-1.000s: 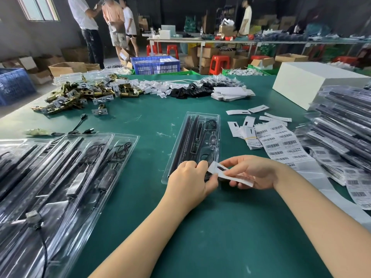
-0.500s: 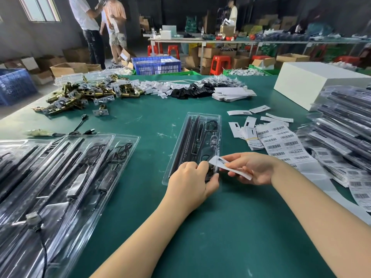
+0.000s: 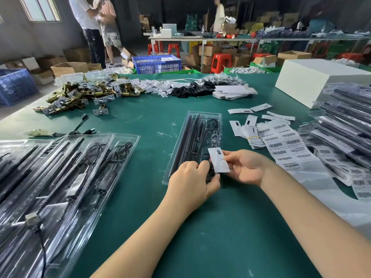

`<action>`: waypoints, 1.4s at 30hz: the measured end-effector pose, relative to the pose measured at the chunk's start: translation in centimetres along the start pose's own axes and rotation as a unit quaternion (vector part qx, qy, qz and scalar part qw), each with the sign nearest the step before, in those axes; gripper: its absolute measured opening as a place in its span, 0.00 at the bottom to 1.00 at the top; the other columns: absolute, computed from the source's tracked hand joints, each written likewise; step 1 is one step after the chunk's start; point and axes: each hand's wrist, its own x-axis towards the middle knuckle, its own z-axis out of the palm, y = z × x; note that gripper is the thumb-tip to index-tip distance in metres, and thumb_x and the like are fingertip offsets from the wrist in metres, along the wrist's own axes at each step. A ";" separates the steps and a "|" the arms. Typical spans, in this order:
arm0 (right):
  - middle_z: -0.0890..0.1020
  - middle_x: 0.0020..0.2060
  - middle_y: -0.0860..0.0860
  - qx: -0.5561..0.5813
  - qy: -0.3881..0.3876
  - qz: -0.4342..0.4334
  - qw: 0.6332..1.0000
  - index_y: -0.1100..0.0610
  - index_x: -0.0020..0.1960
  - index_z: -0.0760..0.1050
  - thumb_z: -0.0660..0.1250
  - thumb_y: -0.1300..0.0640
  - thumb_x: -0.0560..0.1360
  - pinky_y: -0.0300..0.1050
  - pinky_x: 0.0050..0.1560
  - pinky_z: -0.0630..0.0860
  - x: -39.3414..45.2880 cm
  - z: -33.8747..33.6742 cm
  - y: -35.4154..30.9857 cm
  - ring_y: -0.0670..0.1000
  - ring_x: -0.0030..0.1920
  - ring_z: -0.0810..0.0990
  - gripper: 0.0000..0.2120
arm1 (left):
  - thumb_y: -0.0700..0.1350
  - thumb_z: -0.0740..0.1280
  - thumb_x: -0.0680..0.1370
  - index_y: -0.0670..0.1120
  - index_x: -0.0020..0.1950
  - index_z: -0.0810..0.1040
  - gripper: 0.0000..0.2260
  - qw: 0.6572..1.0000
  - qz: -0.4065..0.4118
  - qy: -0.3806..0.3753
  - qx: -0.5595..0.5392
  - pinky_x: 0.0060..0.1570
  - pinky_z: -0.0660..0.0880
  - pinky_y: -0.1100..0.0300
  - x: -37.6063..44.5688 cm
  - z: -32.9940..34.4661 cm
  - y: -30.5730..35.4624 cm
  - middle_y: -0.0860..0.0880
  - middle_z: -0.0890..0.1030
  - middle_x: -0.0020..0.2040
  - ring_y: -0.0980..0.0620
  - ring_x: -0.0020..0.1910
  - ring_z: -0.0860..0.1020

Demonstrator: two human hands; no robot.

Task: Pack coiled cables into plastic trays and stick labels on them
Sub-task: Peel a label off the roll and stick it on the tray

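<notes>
Lying lengthwise on the green table (image 3: 230, 227), the clear plastic tray (image 3: 180, 155) holds dark bars and a coiled cable under its lid. At the tray's near end, the left hand (image 3: 190, 181) rests on it with curled fingers, thumb pressed against the near right corner; whether those fingers pinch anything underneath cannot be told. Just right of that end, the right hand (image 3: 246, 167) pinches a small white label (image 3: 218, 160) between thumb and fingers, holding it tilted over the tray's near right corner. Further right of the tray lies a sheet of barcode stickers (image 3: 285, 145), with loose white cards (image 3: 246, 129) scattered beside it and a stack of filled trays (image 3: 345, 125) beyond. Left of the tray sits another pile of packed trays (image 3: 66, 177) with cables inside. Beyond the tray's far end, a heap of brass latches (image 3: 80, 95) and a white box (image 3: 313, 79) sit on the table.
</notes>
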 end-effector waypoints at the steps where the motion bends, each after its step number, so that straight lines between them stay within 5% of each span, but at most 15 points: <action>1: 0.84 0.39 0.59 0.008 0.001 0.000 1.000 0.63 0.55 0.76 0.51 0.69 0.81 0.45 0.33 0.82 -0.1 0.1 0.1 0.53 0.35 0.85 0.15 | 0.59 0.59 0.77 0.45 0.53 0.75 0.18 1.000 0.000 0.005 -0.007 0.43 0.73 0.52 0.0 0.0 0.0 0.46 0.76 0.44 0.45 0.50 0.74; 10: 0.80 0.41 0.60 -0.004 0.040 -0.059 0.997 0.65 0.58 0.74 0.51 0.71 0.80 0.41 0.29 0.80 -0.6 2.3 0.7 0.55 0.39 0.80 0.15 | 0.60 0.58 0.77 0.46 0.53 0.74 0.18 1.000 -0.005 0.012 0.006 0.40 0.69 0.56 0.0 0.2 -0.1 0.48 0.76 0.44 0.46 0.49 0.74; 20: 0.80 0.40 0.57 0.058 0.077 -0.062 0.993 0.61 0.46 0.75 0.52 0.69 0.82 0.39 0.31 0.79 -0.6 2.9 1.6 0.52 0.39 0.78 0.15 | 0.60 0.58 0.77 0.47 0.55 0.75 0.19 1.000 -0.009 0.007 0.000 0.43 0.71 0.55 0.0 0.2 0.0 0.47 0.76 0.45 0.45 0.51 0.74; 25: 0.80 0.47 0.60 0.057 0.095 -0.083 0.990 0.64 0.52 0.74 0.48 0.73 0.81 0.49 0.52 0.75 -0.5 3.0 1.8 0.56 0.45 0.78 0.17 | 0.60 0.58 0.77 0.47 0.56 0.74 0.19 1.000 -0.007 0.005 0.007 0.44 0.71 0.56 0.0 0.1 0.0 0.48 0.76 0.46 0.47 0.51 0.73; 28: 0.77 0.58 0.61 0.084 0.115 -0.101 0.985 0.62 0.67 0.69 0.49 0.75 0.80 0.47 0.46 0.78 -0.3 3.0 1.8 0.58 0.55 0.78 0.21 | 0.58 0.61 0.77 0.44 0.52 0.75 0.18 1.000 -0.001 0.022 -0.014 0.42 0.72 0.54 -0.1 0.1 0.1 0.46 0.76 0.43 0.44 0.49 0.74; 32: 0.82 0.42 0.58 0.079 0.087 -0.112 0.987 0.66 0.63 0.72 0.49 0.76 0.79 0.39 0.33 0.81 -0.5 3.1 1.8 0.51 0.38 0.81 0.19 | 0.59 0.59 0.77 0.45 0.53 0.74 0.18 1.000 -0.004 0.022 -0.002 0.42 0.70 0.54 0.0 0.1 0.0 0.47 0.76 0.44 0.45 0.49 0.74; 36: 0.78 0.59 0.62 0.074 0.113 -0.127 0.983 0.61 0.74 0.64 0.51 0.75 0.79 0.40 0.35 0.80 0.1 3.0 2.2 0.51 0.40 0.80 0.25 | 0.59 0.59 0.77 0.45 0.53 0.75 0.18 1.000 -0.002 0.023 -0.009 0.42 0.72 0.55 -0.1 0.2 0.1 0.47 0.76 0.44 0.45 0.50 0.74; 42: 0.79 0.57 0.59 0.041 0.118 -0.138 0.982 0.56 0.73 0.66 0.54 0.75 0.79 0.38 0.29 0.79 0.3 3.1 2.5 0.49 0.36 0.82 0.27 | 0.58 0.59 0.78 0.45 0.52 0.75 0.17 0.999 -0.005 0.031 -0.013 0.43 0.72 0.54 0.0 0.1 0.0 0.47 0.77 0.44 0.45 0.49 0.75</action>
